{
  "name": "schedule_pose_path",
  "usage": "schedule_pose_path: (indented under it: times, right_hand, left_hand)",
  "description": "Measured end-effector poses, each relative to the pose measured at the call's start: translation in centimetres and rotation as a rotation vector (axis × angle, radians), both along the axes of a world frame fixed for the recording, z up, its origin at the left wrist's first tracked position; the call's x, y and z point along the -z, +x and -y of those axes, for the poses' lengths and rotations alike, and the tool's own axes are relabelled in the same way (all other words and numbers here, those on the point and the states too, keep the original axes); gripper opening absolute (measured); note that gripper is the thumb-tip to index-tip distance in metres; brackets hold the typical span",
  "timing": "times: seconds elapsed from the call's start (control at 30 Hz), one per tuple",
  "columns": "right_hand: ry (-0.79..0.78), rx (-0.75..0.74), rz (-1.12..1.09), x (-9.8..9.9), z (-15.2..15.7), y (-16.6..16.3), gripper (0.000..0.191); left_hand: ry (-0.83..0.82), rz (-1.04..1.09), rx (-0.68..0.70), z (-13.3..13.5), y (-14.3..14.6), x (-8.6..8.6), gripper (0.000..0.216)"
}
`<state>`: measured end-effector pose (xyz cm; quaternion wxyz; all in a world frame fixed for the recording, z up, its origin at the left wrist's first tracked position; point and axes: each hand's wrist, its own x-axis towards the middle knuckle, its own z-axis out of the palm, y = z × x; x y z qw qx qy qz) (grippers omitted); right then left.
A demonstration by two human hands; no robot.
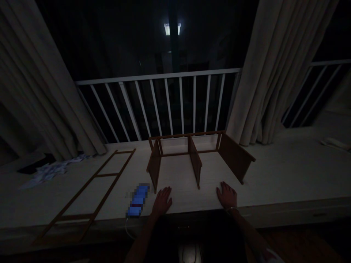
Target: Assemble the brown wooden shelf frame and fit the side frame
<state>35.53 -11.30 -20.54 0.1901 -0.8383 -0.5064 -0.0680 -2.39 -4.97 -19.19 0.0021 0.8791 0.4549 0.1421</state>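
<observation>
My left hand (162, 201) lies flat on the pale window ledge (178, 179), fingers spread, holding nothing. It is just in front of the near end of the left panel of a brown wooden frame (195, 160). That frame has three upright panels joined by rails at the back. Resting on the ledge, my right hand (227, 195) is also open, between the middle and right panels and nearer the right one. A bracelet (233, 209) circles the right wrist. Left of my left hand lies a blurred-out blue rectangular device (138, 201) with a white cable.
A flat ladder-like wooden frame (108, 174) lies on the left, its near end past the ledge's front edge. Crumpled cloth (52, 170) sits farther left. White railing (159, 77) stands behind, with curtains (257, 80) at both sides. The room is dim.
</observation>
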Motion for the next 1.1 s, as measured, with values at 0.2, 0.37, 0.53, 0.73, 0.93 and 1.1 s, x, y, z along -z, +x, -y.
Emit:
schedule_pose_path:
  times: [0.2, 0.37, 0.53, 0.73, 0.93, 1.1]
  right_hand:
    - [0.017, -0.008, 0.012, 0.0, 0.4, 0.2, 0.048]
    - [0.022, -0.006, 0.017, 0.0, 0.7, 0.3, 0.048]
    - [0.012, -0.011, 0.004, 0.0, 1.0, 0.5, 0.049]
    - [0.043, -0.022, -0.019, 0.3, 1.4, 0.5, 0.05]
    - [0.046, -0.067, -0.155, -0.4, 1.7, 1.2, 0.053]
    - [0.026, -0.112, -0.43, -2.4, 2.6, 5.5, 0.041]
  left_hand:
    - [0.012, 0.015, 0.025, 0.5, -0.1, 0.1, 0.048]
    - [0.04, 0.077, 0.011, 0.7, -0.2, 0.7, 0.044]
    - [0.057, 0.189, -0.035, 1.1, -0.4, 0.8, 0.035]
    - [0.088, 0.426, -0.238, 3.2, -1.0, 0.0, 0.024]
    - [0.127, 0.643, -0.51, 3.5, -2.0, -0.1, 0.026]
    - [0.088, 0.663, -0.686, 2.0, -2.7, 0.4, 0.034]
